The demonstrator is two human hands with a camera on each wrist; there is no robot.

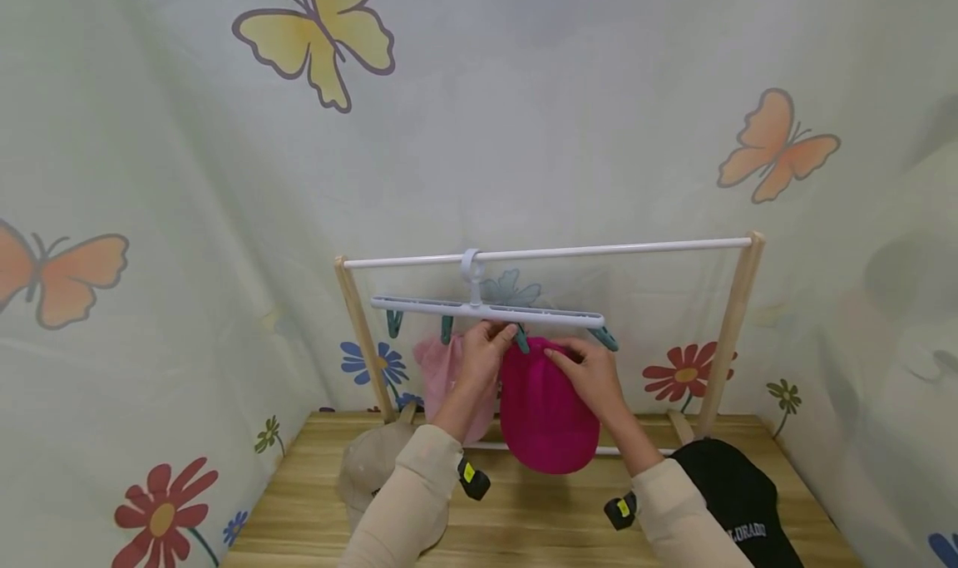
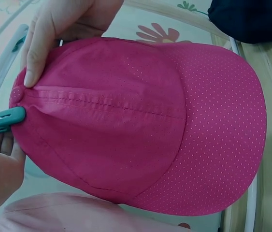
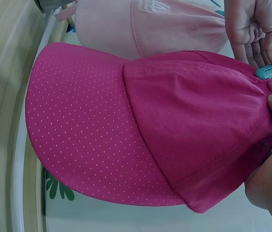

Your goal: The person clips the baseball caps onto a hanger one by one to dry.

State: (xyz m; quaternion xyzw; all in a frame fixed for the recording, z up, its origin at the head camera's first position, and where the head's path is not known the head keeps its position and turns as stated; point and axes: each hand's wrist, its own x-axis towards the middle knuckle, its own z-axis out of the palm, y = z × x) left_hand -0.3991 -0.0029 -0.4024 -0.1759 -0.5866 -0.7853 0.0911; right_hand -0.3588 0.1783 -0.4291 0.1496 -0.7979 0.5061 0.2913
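A bright pink cap hangs brim down below a white clip hanger. My right hand pinches the cap's crown near its top button, thumb on the front. My left hand pinches a teal clip, whose tip meets the crown beside the button in the left wrist view. A pale pink cap hangs just to the left, partly behind my left hand and forearm. Other teal clips dangle from the hanger, one at its right end tilted outward.
The hanger hooks over the white rail of a wooden-legged rack on a wood-grain table. A beige cap lies at the left, partly under my left sleeve. A black cap lies at the right beside my right sleeve. A patterned curtain surrounds the table.
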